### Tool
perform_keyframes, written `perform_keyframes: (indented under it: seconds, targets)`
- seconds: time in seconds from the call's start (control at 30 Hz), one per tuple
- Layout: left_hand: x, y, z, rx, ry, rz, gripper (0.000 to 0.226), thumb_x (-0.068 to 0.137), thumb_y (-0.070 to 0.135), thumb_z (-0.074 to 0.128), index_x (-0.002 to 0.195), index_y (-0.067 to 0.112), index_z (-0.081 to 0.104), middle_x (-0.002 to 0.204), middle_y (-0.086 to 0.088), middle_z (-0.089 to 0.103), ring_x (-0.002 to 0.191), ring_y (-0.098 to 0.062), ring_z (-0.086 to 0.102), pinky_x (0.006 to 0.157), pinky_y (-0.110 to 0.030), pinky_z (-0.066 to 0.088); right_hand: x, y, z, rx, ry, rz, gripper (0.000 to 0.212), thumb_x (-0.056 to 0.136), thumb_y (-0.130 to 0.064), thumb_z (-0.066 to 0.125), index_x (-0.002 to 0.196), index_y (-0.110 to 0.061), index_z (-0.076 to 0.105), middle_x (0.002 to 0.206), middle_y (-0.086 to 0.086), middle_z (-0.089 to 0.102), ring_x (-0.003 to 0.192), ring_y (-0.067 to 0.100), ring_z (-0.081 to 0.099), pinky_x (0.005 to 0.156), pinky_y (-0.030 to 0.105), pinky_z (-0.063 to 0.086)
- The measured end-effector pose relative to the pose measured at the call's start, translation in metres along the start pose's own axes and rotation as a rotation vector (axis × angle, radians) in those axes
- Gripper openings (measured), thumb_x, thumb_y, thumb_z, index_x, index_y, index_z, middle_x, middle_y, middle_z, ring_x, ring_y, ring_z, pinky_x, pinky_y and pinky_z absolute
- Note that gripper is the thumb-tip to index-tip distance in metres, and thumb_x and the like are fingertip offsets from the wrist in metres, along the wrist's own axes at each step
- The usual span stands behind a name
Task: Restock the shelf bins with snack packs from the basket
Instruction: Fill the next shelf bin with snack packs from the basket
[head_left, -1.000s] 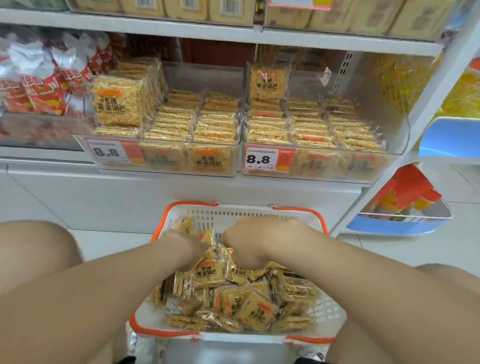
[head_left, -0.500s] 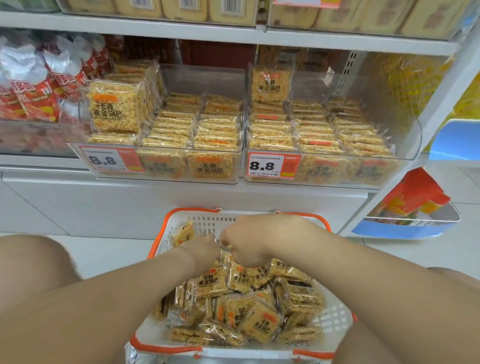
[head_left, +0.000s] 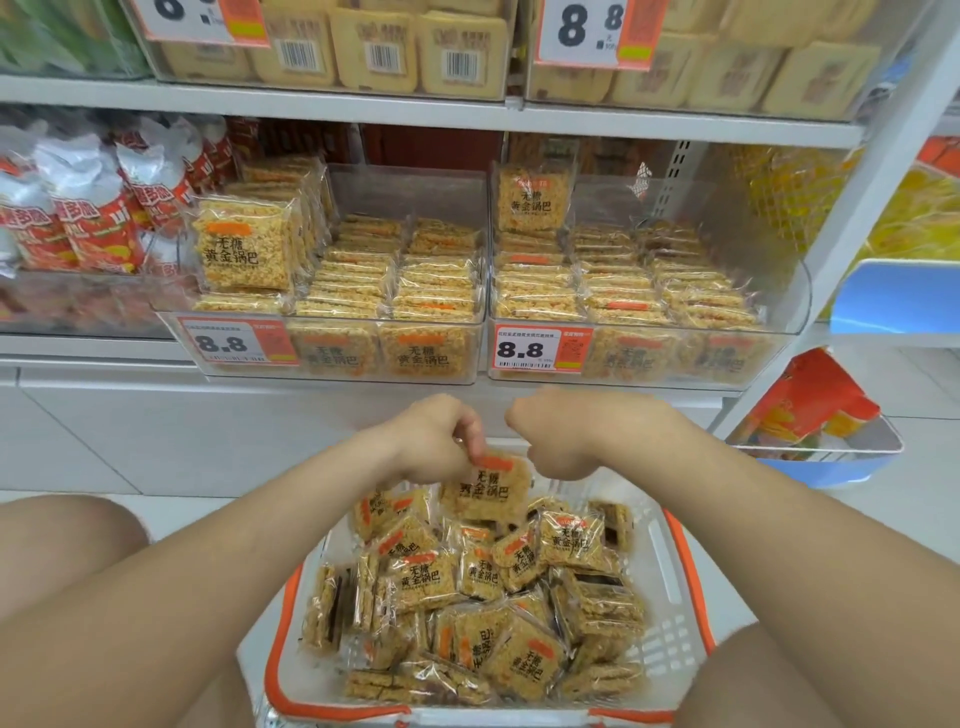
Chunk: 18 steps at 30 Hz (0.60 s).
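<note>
1. The left hand (head_left: 434, 441) is pinching a pack (head_left: 493, 491) just above the basket (head_left: 685, 571).
2. The right hand (head_left: 571, 436) is curling beside it; its grasp cannot be told.
3. The bins (head_left: 410, 192) are sitting beyond.

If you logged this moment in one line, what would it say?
left hand: pinches snack pack above basket | right hand: curled beside it, grip unclear | shelf bins: partly filled

the snack packs (head_left: 524, 660) are golden yellow in clear wrap, with orange tabs and black characters. the basket (head_left: 684, 566) is white, slotted, orange-rimmed. price tags (head_left: 236, 341) are white and orange, black 8.8. bags (head_left: 88, 218) at left are red and silver.
</note>
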<state>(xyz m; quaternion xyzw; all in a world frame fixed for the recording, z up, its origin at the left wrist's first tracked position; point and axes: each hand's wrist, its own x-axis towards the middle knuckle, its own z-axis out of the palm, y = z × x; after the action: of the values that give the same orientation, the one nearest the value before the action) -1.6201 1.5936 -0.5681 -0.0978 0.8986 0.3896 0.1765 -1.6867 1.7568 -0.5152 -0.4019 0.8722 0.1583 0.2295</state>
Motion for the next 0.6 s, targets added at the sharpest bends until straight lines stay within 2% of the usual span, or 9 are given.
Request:
perform_keyframes:
  seconds: [0.07, 0.1, 0.2, 0.27, 0.37, 0.43, 0.5, 0.57, 0.6]
  targets:
    - [-0.006, 0.010, -0.012, -0.167, -0.017, 0.032, 0.034, 0.085, -0.007, 0.077, 0.081, 0.018, 0.054, 0.093, -0.010, 0.061, 0.073, -0.021, 0.057, 0.069, -0.036, 0.048, -0.004, 0.010, -0.004, 0.040, 0.000, 0.004, 0.037, 0.101, -0.012, 0.050, 0.139, -0.012, 0.048, 0.124, 0.011, 0.062, 0.109, 0.033, 0.064, 0.087, 0.042, 0.058]
    - [-0.009, 0.015, -0.018, -0.246, -0.025, 0.052, 0.035, 0.087, -0.008, 0.075, 0.084, 0.018, 0.052, 0.094, -0.012, 0.060, 0.075, -0.023, 0.059, 0.071, -0.040, 0.051, -0.008, 0.015, -0.007, 0.074, 0.007, -0.006, 0.042, 0.101, -0.012, 0.049, 0.142, -0.014, 0.047, 0.128, 0.012, 0.062, 0.113, 0.034, 0.064, 0.092, 0.047, 0.058]
    - [-0.014, 0.020, -0.034, -0.420, 0.012, 0.087, 0.033, 0.095, -0.010, 0.067, 0.089, 0.017, 0.049, 0.099, -0.016, 0.059, 0.084, -0.026, 0.063, 0.083, -0.047, 0.057, -0.020, 0.025, -0.017, 0.211, 0.078, -0.034, 0.031, 0.100, -0.008, 0.045, 0.128, -0.009, 0.058, 0.117, 0.015, 0.066, 0.107, 0.035, 0.064, 0.087, 0.046, 0.057]
    - [-0.016, 0.021, -0.041, -0.503, 0.039, 0.083, 0.031, 0.096, -0.010, 0.064, 0.091, 0.017, 0.051, 0.111, -0.028, 0.063, 0.093, -0.032, 0.063, 0.093, -0.058, 0.060, -0.026, 0.029, -0.023, 0.286, 0.161, -0.035, 0.033, 0.096, -0.001, 0.041, 0.122, -0.005, 0.060, 0.112, 0.017, 0.066, 0.105, 0.038, 0.063, 0.085, 0.049, 0.056]
    - [-0.020, 0.027, -0.046, -0.520, 0.100, 0.093, 0.029, 0.098, -0.012, 0.060, 0.094, 0.016, 0.052, 0.129, -0.036, 0.061, 0.103, -0.038, 0.065, 0.095, -0.068, 0.056, -0.028, 0.030, -0.023, 0.330, 0.255, -0.030, 0.035, 0.089, 0.004, 0.039, 0.114, -0.005, 0.061, 0.104, 0.015, 0.066, 0.100, 0.036, 0.061, 0.087, 0.054, 0.054]
    - [-0.021, 0.033, -0.048, -0.496, 0.152, 0.098, 0.026, 0.100, -0.011, 0.059, 0.097, 0.015, 0.054, 0.127, -0.032, 0.064, 0.106, -0.040, 0.067, 0.098, -0.067, 0.055, -0.026, 0.030, -0.024, 0.368, 0.317, -0.030, 0.034, 0.085, 0.000, 0.039, 0.108, -0.004, 0.064, 0.099, 0.016, 0.068, 0.095, 0.034, 0.061, 0.084, 0.054, 0.055]
    - [-0.023, 0.040, -0.050, -0.490, 0.209, 0.125, 0.025, 0.101, -0.009, 0.058, 0.102, 0.015, 0.057, 0.120, -0.027, 0.069, 0.098, -0.037, 0.068, 0.095, -0.062, 0.056, -0.028, 0.031, -0.027, 0.465, 0.428, -0.038, 0.035, 0.087, -0.008, 0.041, 0.108, -0.006, 0.069, 0.088, 0.011, 0.071, 0.085, 0.027, 0.066, 0.078, 0.044, 0.059]
    - [-0.026, 0.048, -0.056, -0.499, 0.293, 0.173, 0.027, 0.103, -0.006, 0.057, 0.109, 0.020, 0.059, 0.117, -0.012, 0.074, 0.090, -0.024, 0.068, 0.081, -0.047, 0.059, -0.032, 0.032, -0.034, 0.639, 0.607, -0.041, 0.029, 0.092, -0.013, 0.047, 0.110, -0.014, 0.071, 0.071, 0.004, 0.069, 0.068, 0.015, 0.065, 0.064, 0.027, 0.051]
    - [-0.027, 0.053, -0.059, -0.499, 0.341, 0.211, 0.029, 0.104, -0.003, 0.056, 0.113, 0.024, 0.060, 0.116, -0.004, 0.075, 0.088, -0.018, 0.068, 0.075, -0.038, 0.057, -0.033, 0.033, -0.038, 0.747, 0.709, -0.043, 0.026, 0.093, -0.015, 0.050, 0.109, -0.019, 0.070, 0.066, 0.004, 0.069, 0.060, 0.012, 0.063, 0.058, 0.024, 0.046]
